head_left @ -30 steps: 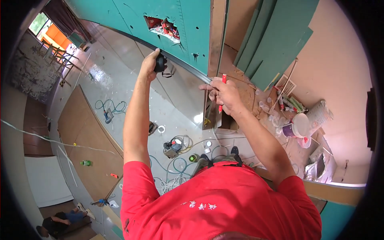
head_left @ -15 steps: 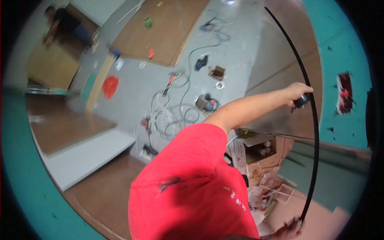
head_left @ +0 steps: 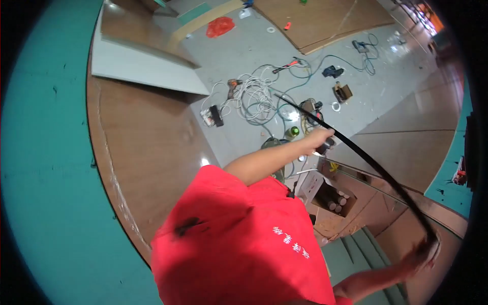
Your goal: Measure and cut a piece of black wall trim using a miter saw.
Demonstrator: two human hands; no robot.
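Note:
My left hand (head_left: 316, 137), at the middle right, is closed on a long dark strip (head_left: 373, 165) and a black rounded tool with the look of a tape measure (head_left: 326, 147). The strip runs diagonally from above the cable coils down to the lower right, looking bowed in the lens. My right hand (head_left: 427, 251) grips its lower end and is partly in shadow and blurred; whether a pencil is in it too, I cannot tell. Under the strip's upper part lies a corded power tool (head_left: 310, 113).
Coiled cables (head_left: 251, 96), a drill (head_left: 234, 86), a green bottle (head_left: 292, 132) and a box of cylinders (head_left: 325, 201) lie on the floor. Brown boards (head_left: 320, 20), a white panel (head_left: 142, 66) and green panels (head_left: 340, 259) lie around. Teal wallboard (head_left: 46, 152) is at left.
The view has swung round. The strip, earlier along the teal wall under both hands, is now out over the floor. The seated person from earlier is out of view.

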